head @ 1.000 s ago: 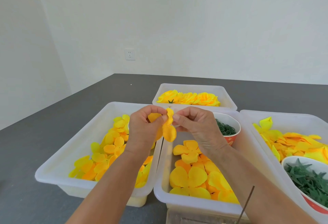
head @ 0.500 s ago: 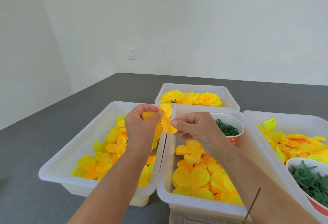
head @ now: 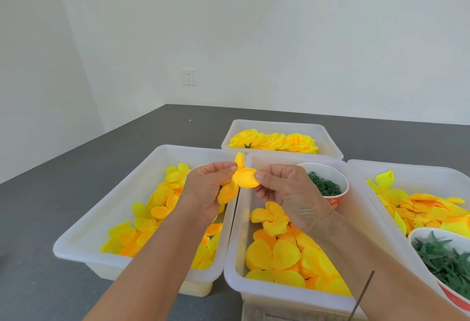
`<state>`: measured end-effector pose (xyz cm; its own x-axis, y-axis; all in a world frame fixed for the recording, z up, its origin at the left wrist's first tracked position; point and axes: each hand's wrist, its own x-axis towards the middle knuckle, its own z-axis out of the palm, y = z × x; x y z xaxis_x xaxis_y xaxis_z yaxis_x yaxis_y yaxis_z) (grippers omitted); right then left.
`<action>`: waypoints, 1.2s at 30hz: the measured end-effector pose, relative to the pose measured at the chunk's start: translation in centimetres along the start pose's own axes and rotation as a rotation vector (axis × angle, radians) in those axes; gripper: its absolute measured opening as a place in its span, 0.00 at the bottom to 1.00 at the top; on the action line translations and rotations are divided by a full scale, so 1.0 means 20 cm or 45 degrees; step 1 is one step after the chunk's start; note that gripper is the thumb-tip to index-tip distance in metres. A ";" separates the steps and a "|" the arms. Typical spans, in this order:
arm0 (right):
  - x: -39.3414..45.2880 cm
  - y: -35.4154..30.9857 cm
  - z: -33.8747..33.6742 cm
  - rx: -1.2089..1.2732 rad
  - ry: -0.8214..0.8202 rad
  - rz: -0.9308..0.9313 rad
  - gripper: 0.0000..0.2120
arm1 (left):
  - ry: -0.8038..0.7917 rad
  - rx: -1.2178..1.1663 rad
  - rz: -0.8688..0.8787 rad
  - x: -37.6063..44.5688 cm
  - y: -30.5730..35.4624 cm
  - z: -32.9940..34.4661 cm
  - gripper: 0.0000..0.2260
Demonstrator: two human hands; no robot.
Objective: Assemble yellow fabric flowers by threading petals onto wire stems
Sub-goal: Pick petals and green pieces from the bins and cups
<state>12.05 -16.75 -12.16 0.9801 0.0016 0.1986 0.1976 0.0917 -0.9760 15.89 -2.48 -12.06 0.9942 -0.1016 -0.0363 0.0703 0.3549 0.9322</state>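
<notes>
Together, left hand [head: 206, 188], right hand [head: 287, 190], pinching petal piece [head: 244, 179]

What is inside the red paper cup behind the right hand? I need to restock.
The red paper cup holds small dark green rings; the right hand covers its near left side.

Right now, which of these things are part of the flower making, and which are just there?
In use or ready for it:
- petal piece, in the grip of left hand and right hand
- bins of loose petals
- cup of green rings
- bowl of green leaves
- thin wire
- finished flowers

Just there:
- wall socket
- grey table
</notes>
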 end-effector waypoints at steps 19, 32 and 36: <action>0.01 -0.02 0.02 -0.224 0.121 -0.266 0.06 | 0.020 0.396 0.385 -0.04 0.00 0.01 0.06; 0.02 0.00 0.02 -0.318 0.118 -0.351 0.08 | -0.021 0.231 0.202 -0.03 0.00 0.01 0.04; 0.02 0.00 0.02 -0.243 0.124 -0.291 0.06 | 0.104 0.483 0.530 -0.02 -0.01 0.01 0.07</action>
<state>12.44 -16.36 -12.05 0.9052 -0.0936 0.4145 0.4044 -0.1098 -0.9080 15.37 -2.65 -12.26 0.9359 0.0535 0.3482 -0.3482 -0.0104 0.9374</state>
